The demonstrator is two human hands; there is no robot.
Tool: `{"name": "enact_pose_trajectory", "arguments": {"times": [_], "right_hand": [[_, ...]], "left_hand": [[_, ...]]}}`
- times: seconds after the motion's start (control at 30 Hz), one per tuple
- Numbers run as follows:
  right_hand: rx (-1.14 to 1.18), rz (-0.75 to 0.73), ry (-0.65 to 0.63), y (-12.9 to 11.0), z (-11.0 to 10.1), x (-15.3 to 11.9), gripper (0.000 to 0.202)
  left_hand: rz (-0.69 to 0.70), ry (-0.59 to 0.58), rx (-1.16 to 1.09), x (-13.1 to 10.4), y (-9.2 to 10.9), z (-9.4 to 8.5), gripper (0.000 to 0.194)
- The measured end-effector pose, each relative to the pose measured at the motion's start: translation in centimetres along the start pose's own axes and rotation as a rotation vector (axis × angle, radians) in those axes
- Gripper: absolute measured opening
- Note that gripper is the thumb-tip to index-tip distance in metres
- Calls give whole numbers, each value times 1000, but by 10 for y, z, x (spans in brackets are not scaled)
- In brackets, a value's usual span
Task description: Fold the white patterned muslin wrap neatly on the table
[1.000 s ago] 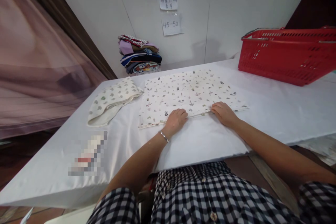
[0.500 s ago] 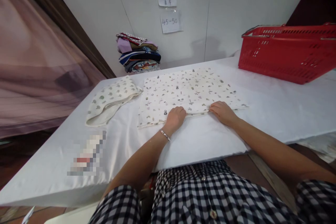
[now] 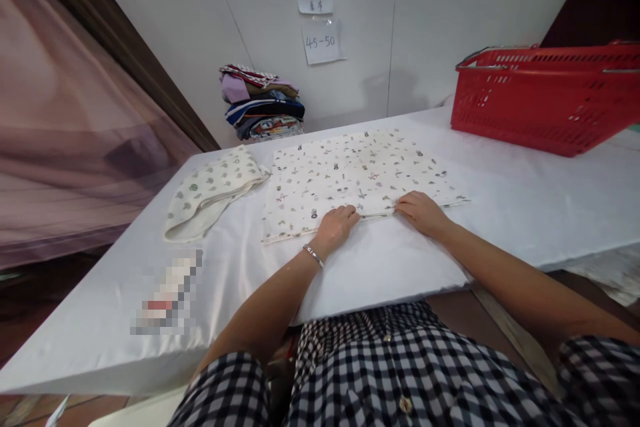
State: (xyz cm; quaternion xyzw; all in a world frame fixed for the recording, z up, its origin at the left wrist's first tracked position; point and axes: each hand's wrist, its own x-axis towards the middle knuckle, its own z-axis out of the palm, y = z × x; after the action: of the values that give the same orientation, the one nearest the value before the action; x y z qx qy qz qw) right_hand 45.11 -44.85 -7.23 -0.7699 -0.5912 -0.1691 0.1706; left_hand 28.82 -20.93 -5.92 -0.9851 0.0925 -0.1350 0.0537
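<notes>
A white cloth point(image 3: 345, 170) with small printed figures lies flat and folded in layers on the white-covered table point(image 3: 390, 267). At its near edge, left of the middle, my left hand point(image 3: 336, 227) is closed on the cloth, with a silver bracelet at the wrist. My right hand point(image 3: 421, 212) pinches the same edge further right. A short stretch of the edge shows between the two hands. The thumbs are mostly hidden.
Left of the cloth lies another folded white cloth point(image 3: 213, 190) with grey-green prints. A blurred-out item point(image 3: 167, 293) is at the front left. Folded fabrics point(image 3: 265, 107) are stacked by the wall. A red basket point(image 3: 540, 100) stands at the back right.
My left hand has shifted slightly right along the cloth's near edge, and the gap between my hands is a little smaller. The view has moved slightly.
</notes>
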Motion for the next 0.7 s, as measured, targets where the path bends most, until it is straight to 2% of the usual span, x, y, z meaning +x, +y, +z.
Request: {"name": "enact_pose_trajectory", "arguments": {"times": [0.13,0.3,0.43,0.53,0.7], "right_hand": [[21,-5,-4,0,-1,0,30],[40,-10,7,-1,-1,0,29],[46,-9,8,-2,-2,-1,26],[48,0,-6,-3,-3,0,25],[20,10,-29,-4,-3,1,29]], "left_hand": [[18,-43,37,-1,2,-4,25],[-22,-73,12,1,3,-13,19],[-8,-116,59,6,2,-13,26],[-30,-91,19,8,1,-12,27],[-161,9,-155,8,0,-14,18]]}}
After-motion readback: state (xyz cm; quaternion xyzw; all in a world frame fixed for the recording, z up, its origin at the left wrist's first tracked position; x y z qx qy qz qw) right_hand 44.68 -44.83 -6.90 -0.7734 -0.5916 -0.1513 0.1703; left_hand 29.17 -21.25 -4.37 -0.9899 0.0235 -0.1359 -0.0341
